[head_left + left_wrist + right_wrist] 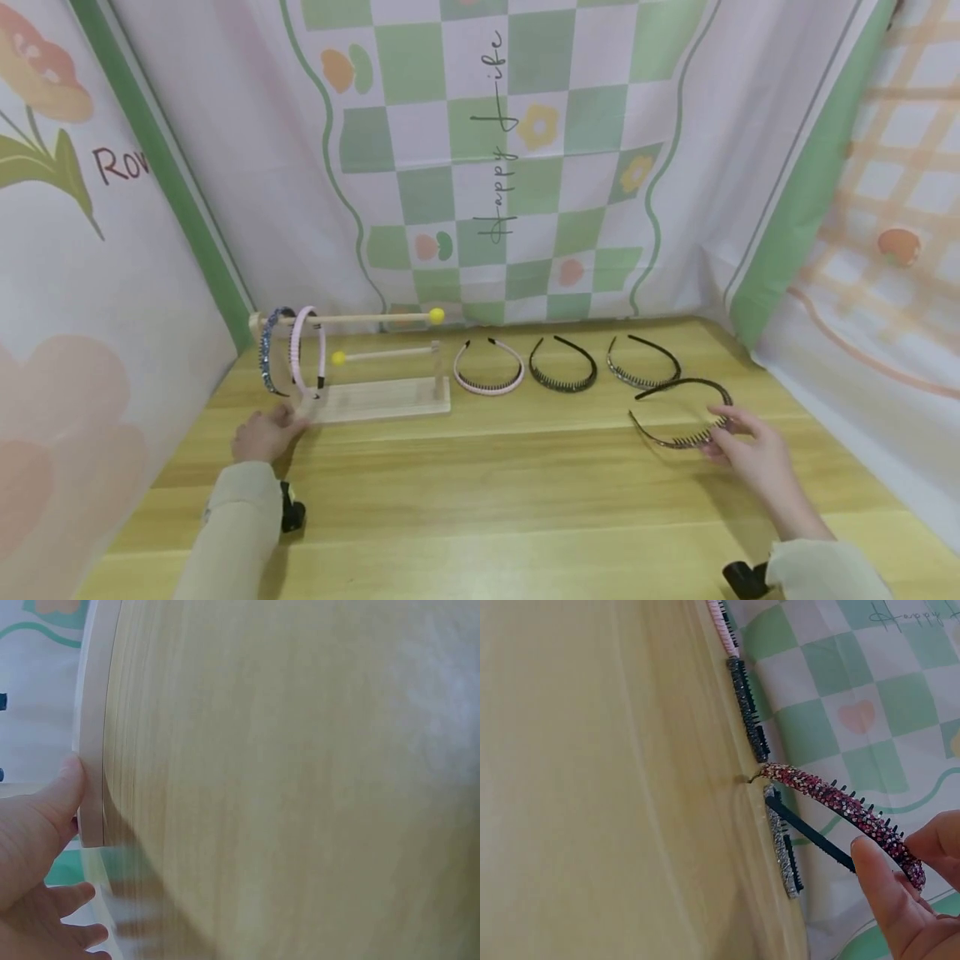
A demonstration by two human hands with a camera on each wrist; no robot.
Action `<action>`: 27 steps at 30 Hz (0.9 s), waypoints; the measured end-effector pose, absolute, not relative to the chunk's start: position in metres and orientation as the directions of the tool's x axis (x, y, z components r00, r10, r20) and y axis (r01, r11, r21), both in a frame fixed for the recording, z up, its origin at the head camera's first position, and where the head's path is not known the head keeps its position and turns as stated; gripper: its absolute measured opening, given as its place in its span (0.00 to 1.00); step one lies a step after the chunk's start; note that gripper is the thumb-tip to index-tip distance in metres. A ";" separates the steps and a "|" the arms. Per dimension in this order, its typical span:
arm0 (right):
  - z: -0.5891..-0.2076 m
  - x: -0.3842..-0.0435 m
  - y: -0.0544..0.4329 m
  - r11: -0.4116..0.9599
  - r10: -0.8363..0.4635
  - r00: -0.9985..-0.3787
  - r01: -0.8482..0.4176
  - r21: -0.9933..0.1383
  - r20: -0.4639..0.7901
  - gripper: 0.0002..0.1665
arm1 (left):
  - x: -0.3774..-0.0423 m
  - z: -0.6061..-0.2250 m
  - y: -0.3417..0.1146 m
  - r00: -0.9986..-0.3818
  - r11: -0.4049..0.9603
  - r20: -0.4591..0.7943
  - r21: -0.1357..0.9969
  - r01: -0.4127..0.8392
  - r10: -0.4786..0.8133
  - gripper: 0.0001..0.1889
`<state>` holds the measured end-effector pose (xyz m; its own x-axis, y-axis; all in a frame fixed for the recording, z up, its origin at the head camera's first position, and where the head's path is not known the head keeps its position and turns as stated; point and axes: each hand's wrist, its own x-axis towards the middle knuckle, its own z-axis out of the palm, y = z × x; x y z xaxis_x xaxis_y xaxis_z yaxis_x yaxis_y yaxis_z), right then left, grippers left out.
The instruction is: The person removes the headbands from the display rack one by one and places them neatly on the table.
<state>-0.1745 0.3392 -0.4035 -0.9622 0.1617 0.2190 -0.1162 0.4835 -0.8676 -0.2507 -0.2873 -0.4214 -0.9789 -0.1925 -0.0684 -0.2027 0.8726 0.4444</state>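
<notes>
In the head view my right hand (pixel 753 454) pinches a headband with comb teeth (pixel 686 440), raised at the right above the table. Red and silver glitter covers this headband in the right wrist view, between thumb and fingers (pixel 889 892). My left hand (pixel 262 435) grips the left end of a wooden stand (pixel 382 402); its thumb lies along the base edge (pixel 91 750) in the left wrist view, the other fingers spread below. On the stand's upper rod hang a blue glitter headband (pixel 266 354) and a pink headband (pixel 296 354).
Along the back of the table (pixel 480 500) lie a pink headband (pixel 487 392), a dark glitter headband (pixel 562 386) and a silver glitter headband (pixel 630 381). The stand's rods end in yellow balls (pixel 437 317). A checked curtain (pixel 480 183) hangs close behind.
</notes>
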 end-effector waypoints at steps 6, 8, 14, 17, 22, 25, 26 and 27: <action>-0.409 -0.166 0.345 0.592 0.185 -0.969 -0.024 -0.805 0.165 0.24 | -0.253 -0.424 -0.289 -0.979 0.879 -0.067 0.431 -0.205 -0.195 0.39; -0.411 -0.164 0.347 0.603 0.185 -0.975 0.013 -0.798 0.124 0.24 | -0.253 -0.424 -0.289 -0.978 0.875 -0.069 0.436 -0.208 -0.198 0.39; -0.415 -0.162 0.353 0.604 0.152 -0.988 0.106 -0.790 -0.016 0.22 | -0.253 -0.424 -0.288 -0.977 0.870 -0.066 0.446 -0.212 -0.204 0.39; -0.417 -0.163 0.353 0.595 0.120 -0.990 0.130 -0.793 -0.072 0.19 | -0.253 -0.424 -0.288 -0.976 0.870 -0.066 0.445 -0.214 -0.207 0.39; -0.421 -0.165 0.353 0.562 0.076 -0.986 0.163 -0.811 -0.145 0.14 | -0.252 -0.424 -0.287 -0.975 0.872 -0.068 0.438 -0.218 -0.210 0.38; -0.422 -0.165 0.354 0.546 0.066 -0.981 0.187 -0.817 -0.180 0.13 | -0.251 -0.422 -0.286 -0.975 0.872 -0.071 0.437 -0.218 -0.208 0.38; -0.423 -0.165 0.354 0.545 0.063 -0.980 0.192 -0.816 -0.188 0.13 | -0.251 -0.422 -0.286 -0.975 0.872 -0.074 0.438 -0.219 -0.208 0.38; -0.423 -0.165 0.354 0.543 0.065 -0.978 0.200 -0.816 -0.197 0.13 | -0.251 -0.421 -0.286 -0.976 0.874 -0.074 0.435 -0.217 -0.205 0.38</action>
<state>-0.1651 0.3540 -0.4226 -0.9783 0.0645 -0.1971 0.2001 0.5428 -0.8157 -0.2506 -0.2858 -0.4213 -0.9760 -0.2051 -0.0738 -0.2165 0.8738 0.4354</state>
